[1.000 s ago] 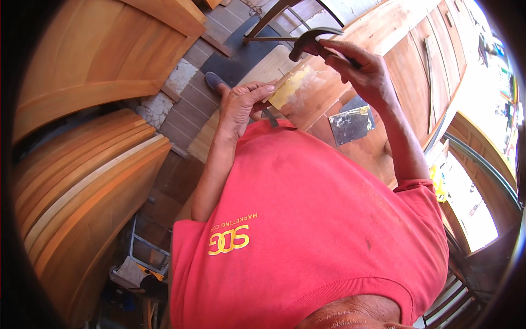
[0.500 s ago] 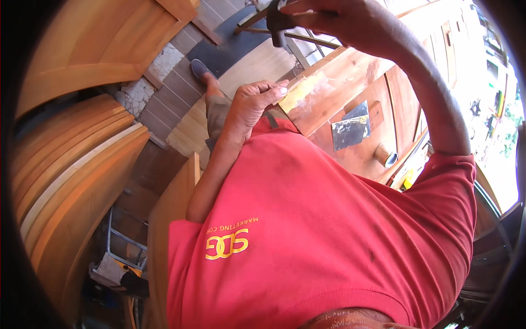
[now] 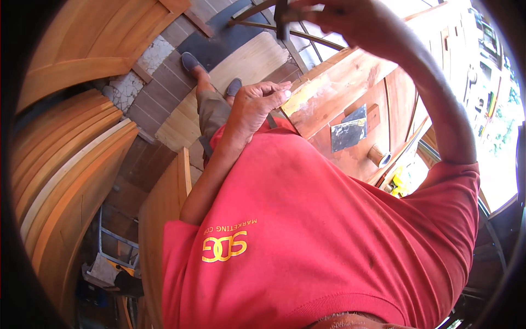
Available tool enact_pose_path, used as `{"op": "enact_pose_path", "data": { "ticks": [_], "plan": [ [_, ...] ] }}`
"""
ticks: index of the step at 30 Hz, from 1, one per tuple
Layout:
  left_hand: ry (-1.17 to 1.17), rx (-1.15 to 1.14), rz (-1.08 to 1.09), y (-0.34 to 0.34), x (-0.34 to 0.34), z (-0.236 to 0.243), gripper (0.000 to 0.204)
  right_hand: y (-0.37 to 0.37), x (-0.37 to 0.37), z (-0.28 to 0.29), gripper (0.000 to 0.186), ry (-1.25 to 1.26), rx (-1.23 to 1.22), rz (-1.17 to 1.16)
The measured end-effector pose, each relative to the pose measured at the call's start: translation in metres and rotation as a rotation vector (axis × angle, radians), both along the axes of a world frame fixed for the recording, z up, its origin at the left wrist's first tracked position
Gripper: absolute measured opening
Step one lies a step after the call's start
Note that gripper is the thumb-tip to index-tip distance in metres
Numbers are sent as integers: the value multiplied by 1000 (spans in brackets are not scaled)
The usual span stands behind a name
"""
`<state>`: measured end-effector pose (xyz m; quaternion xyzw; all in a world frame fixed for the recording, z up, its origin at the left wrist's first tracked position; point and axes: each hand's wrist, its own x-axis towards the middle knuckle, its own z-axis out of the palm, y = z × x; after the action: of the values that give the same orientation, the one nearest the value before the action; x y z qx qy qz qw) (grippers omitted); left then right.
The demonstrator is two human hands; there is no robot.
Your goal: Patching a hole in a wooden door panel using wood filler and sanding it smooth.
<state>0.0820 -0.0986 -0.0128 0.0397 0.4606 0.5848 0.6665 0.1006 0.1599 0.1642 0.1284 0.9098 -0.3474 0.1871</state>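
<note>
A broad wooden panel (image 3: pixel 356 77), reddish-brown and grained, lies right of the left hand (image 3: pixel 258 103), whose thumb and fingers nearly meet beside its rough yellow patch (image 3: pixel 297 100); whether they pinch something, I cannot tell. The raised right hand (image 3: pixel 350 24) grips a dark, blurred hammer (image 3: pixel 282 23). Between left hand and right elbow sit a flat, spattered dark plate (image 3: pixel 348 137) and a small cylindrical can (image 3: pixel 377 155).

The dark hammer (image 3: pixel 282 23), blurred and partly cut off, appears raised clear of the brown wooden panel (image 3: pixel 350 77), whose edge bears a yellow smear (image 3: pixel 299 100).
</note>
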Motion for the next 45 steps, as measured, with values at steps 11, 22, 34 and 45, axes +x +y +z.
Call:
{"op": "enact_pose_path", "data": {
  "ticks": [11, 22, 34, 45],
  "plan": [
    [-9, 16, 36, 2, 1, 2, 27, 7, 4, -16, 29, 218, 81, 56],
    [-15, 10, 52, 1, 3, 2, 28, 6, -16, -12, 31, -145, 135, 246],
    [-4, -11, 28, 1, 2, 2, 29, -5, -14, -16, 25, -374, 227, 500],
    [14, 34, 47, 0, 3, -2, 30, -3, -9, -16, 27, -290, 139, 444]
  ]
}}
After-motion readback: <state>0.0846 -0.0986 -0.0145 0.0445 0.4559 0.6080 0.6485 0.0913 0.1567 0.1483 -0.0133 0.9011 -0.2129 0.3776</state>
